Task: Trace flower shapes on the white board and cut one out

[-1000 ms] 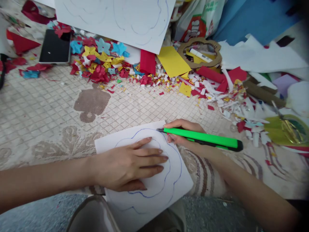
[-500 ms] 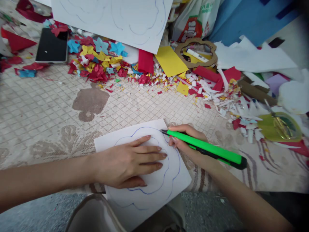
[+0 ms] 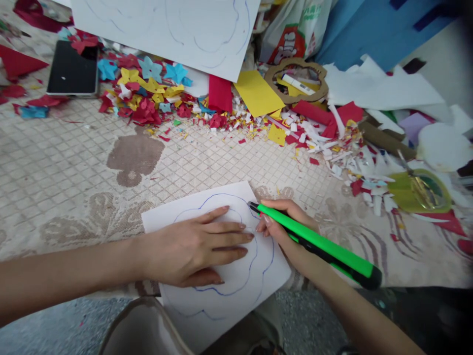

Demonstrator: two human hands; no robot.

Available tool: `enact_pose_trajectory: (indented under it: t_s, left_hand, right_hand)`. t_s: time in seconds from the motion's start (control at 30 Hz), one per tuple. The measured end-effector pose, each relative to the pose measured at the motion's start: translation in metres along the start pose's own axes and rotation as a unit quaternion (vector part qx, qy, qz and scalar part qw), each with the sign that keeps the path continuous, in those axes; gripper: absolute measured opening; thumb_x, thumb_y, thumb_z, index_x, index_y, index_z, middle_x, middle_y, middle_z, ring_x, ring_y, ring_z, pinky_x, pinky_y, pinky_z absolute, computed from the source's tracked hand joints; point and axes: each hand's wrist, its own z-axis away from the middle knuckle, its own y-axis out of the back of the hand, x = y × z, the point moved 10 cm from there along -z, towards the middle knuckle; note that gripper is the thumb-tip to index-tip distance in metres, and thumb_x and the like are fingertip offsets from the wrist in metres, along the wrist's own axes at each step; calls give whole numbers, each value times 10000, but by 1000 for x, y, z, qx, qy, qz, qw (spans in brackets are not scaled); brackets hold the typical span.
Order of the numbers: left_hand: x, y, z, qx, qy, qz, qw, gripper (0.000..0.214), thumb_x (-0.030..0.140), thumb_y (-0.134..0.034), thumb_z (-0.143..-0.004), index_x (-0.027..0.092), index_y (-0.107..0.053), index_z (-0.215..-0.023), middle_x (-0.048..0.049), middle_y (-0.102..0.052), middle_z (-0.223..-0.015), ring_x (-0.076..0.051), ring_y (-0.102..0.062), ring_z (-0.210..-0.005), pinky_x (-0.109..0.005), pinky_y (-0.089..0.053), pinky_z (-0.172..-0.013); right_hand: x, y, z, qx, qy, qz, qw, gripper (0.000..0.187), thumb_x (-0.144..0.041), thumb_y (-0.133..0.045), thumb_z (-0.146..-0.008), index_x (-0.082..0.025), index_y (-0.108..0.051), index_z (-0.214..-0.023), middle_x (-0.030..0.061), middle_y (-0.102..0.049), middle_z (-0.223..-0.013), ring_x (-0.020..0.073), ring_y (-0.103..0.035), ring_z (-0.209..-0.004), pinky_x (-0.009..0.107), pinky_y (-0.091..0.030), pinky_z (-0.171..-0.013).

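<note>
A white sheet [image 3: 236,301] with a blue scalloped outline and a second outline inside it lies at the table's front edge, its lower part jutting past the edge. My left hand [image 3: 201,249] rests flat on it, fingers spread and pointing right. In my right hand [image 3: 283,222] is a green utility knife [image 3: 318,241] with black ends, gripped near its front. Its tip meets the sheet at the outer blue line, near the upper right. Whether the tip has gone through the paper, I cannot tell.
Paper scraps [image 3: 148,96] and small paper flowers line the back. A phone [image 3: 73,69] lies at left. Scissors [image 3: 423,190] rest on a yellow-green roll at right. A cardboard flower frame [image 3: 295,81] and a larger drawn sheet [image 3: 166,29] stand behind. A pale bin [image 3: 144,328] is below the edge.
The knife's tip has shifted slightly down and right along the outer line, and its rear end has swung lower. My left hand stays in place on the sheet. The view has turned slightly.
</note>
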Motion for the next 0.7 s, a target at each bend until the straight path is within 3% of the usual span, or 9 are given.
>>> enact_pose_trajectory:
  t_s: [0.27,0.7]
  left_hand:
    - [0,-4,1,-23,1,-23,999,459,336,-505,-945,169,-491,-1372,-76,-398,-1508,-216,-344,-1411,-434,-39,-1216]
    - [-1,-5,2,-5,-2,-23,1000,474,336,-526,-937,170,-483,-1379,-69,-398,-1511,-205,-334,-1416,-413,-28,-1219]
  right_hand:
    - [8,2,12,30,-31,11,999,278,-280,-591,-895,-268,-611,-1172,33,-698,-946,169,-666,-825,313,-545,-714]
    - [4,2,25,69,-36,43,996,280,-276,-582,-893,-258,-589,-1172,33,-704,-902,170,-676,-781,337,-557,-721]
